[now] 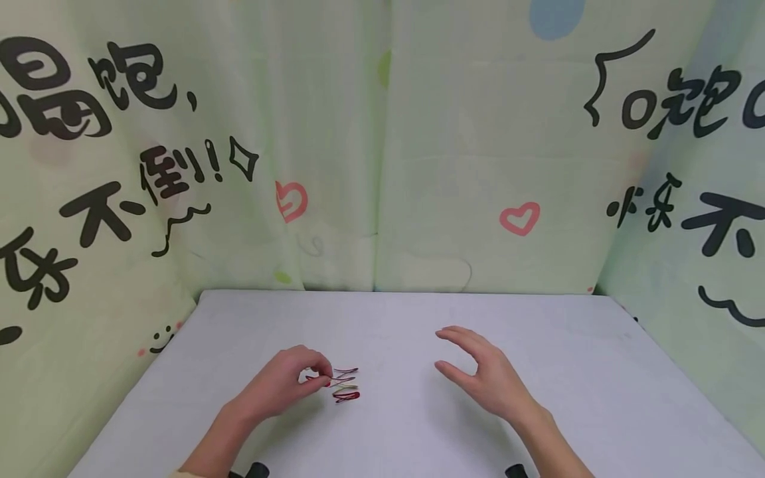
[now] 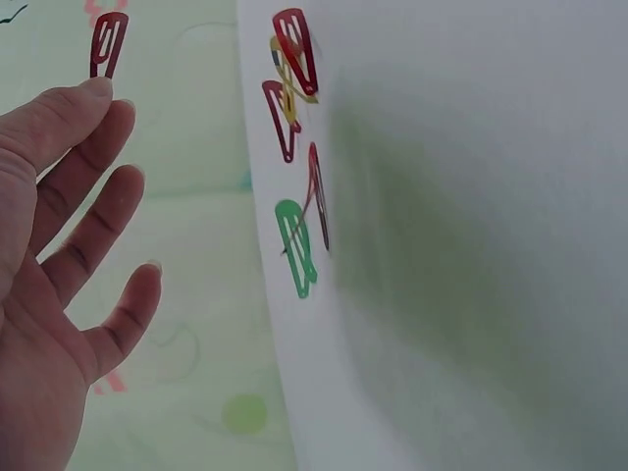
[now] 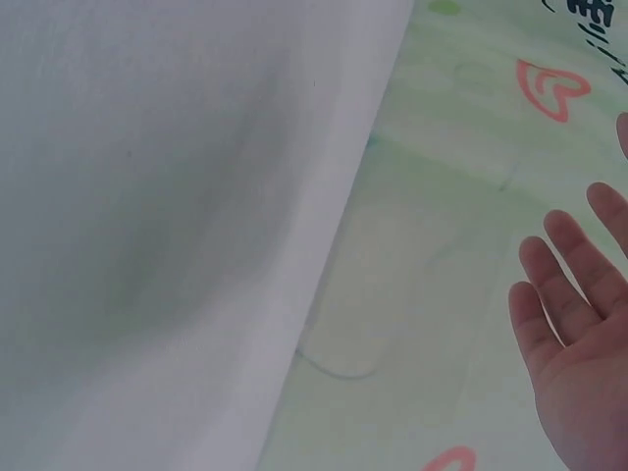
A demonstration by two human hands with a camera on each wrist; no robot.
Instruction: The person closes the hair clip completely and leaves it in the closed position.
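A small heap of coloured paper clips [image 1: 345,386] lies on the white table [image 1: 597,398], left of centre. My left hand [image 1: 325,378] hovers at the heap's left edge, and its thumb and forefinger pinch a red paper clip [image 2: 108,44]. In the left wrist view the other fingers are spread below that clip. On the table beside it lie a red clip [image 2: 294,49], a yellow one [image 2: 290,86], a dark red one [image 2: 318,196] and a green one [image 2: 294,245]. My right hand [image 1: 445,348] floats above the table to the right of the heap, fingers relaxed, holding nothing.
Pale green cloth walls [image 1: 382,166] printed with black characters and pink hearts close in the table at the back and both sides. Only the clips lie on the white tabletop. Two dark wrist mounts [image 1: 516,471] show at the bottom edge.
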